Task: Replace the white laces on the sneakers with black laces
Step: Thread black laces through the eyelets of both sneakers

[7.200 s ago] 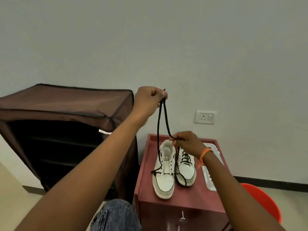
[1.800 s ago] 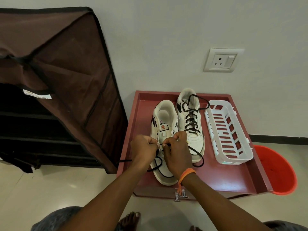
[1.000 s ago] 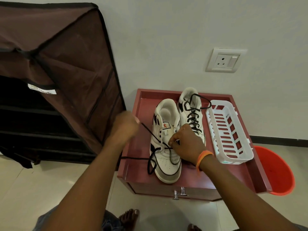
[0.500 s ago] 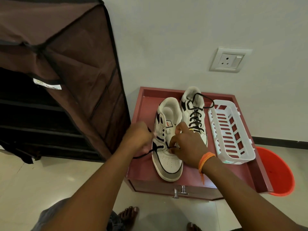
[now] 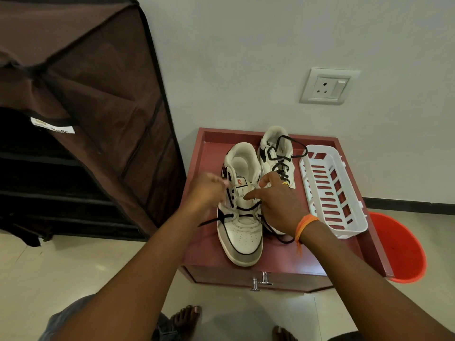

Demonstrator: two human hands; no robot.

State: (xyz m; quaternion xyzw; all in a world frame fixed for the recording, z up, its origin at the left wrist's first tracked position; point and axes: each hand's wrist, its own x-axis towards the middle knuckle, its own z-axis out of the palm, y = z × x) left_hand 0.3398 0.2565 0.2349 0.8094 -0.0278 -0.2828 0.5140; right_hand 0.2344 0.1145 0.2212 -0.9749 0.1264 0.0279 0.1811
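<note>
Head view shows the left hand (image 5: 209,190), blurred so its grasp cannot be told, back at the near sneaker (image 5: 242,205) on the counter (image 5: 209,156) after pulling the black lace (image 5: 247,208) sideways, right hand (image 5: 277,205) pinning a crossing with a straight finger, lacing advancing.

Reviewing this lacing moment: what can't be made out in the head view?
- Left hand: motion-blurred; its grip on the black lace is unreadable.
- Near sneaker: right-side eyelets hidden by the right hand.
- Far sneaker: toe hidden behind that hand.
- Shoe rack: cut off by the left edge.
- Orange bucket: partly behind the cabinet.
</note>
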